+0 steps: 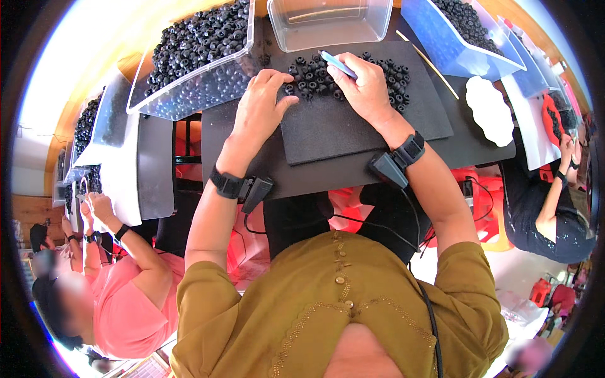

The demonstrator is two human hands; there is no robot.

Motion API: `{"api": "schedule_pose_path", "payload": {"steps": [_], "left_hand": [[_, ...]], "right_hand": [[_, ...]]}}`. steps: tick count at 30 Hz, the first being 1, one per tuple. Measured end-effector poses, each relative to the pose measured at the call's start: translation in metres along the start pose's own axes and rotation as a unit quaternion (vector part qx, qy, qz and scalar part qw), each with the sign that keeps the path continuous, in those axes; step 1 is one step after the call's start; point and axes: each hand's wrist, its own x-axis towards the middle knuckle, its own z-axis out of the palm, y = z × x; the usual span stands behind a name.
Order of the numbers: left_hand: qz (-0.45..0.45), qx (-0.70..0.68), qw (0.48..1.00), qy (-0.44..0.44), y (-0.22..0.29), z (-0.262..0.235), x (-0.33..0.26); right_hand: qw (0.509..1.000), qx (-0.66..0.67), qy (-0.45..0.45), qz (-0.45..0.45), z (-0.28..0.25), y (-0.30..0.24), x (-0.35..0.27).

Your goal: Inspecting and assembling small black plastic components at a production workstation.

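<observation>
Right hand [364, 88]: closed round a slim blue pen-shaped tool [338, 65], tip over small round black pieces [310, 77] spread on a flat black rectangular mat [353, 140]. Left hand [257, 106]: half open, thumb and fingers parted beside them; contact unclear. Beyond, on the dark counter [236, 179]: left, clear plastic bin [179, 107], heaped with black pieces; centre, clear rectangular box [333, 33], thin pale stick visible in or through it; right, translucent blue bin [450, 53], likewise filled.
</observation>
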Motion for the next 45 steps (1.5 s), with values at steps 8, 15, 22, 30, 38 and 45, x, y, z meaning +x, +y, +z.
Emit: {"api": "schedule_pose_path", "payload": {"steps": [8,15,22,30,38,45], "left_hand": [[0.011,-0.068,0.997,-0.019,-0.011,0.028,0.004],[0.009,-0.132,0.99,-0.042,0.002,0.026,0.003],[-0.017,-0.143,0.989,-0.033,0.002,0.029,0.0],[-0.008,-0.144,0.989,-0.04,0.0,0.027,0.0],[-0.015,-0.145,0.988,-0.06,-0.001,0.023,-0.001],[-0.192,-0.643,0.736,-0.086,-0.003,0.01,-0.003]], "right_hand": [[1.0,-0.003,-0.017,-0.004,0.0,-0.006,0.0],[1.0,0.013,-0.014,0.002,0.0,-0.007,-0.001],[1.0,0.001,-0.004,-0.014,-0.001,-0.003,-0.002],[1.0,0.005,0.003,-0.008,-0.001,-0.001,-0.001],[1.0,0.0,-0.002,-0.005,-0.001,-0.001,-0.002],[0.992,0.093,-0.079,0.035,-0.007,-0.011,-0.002]]}}
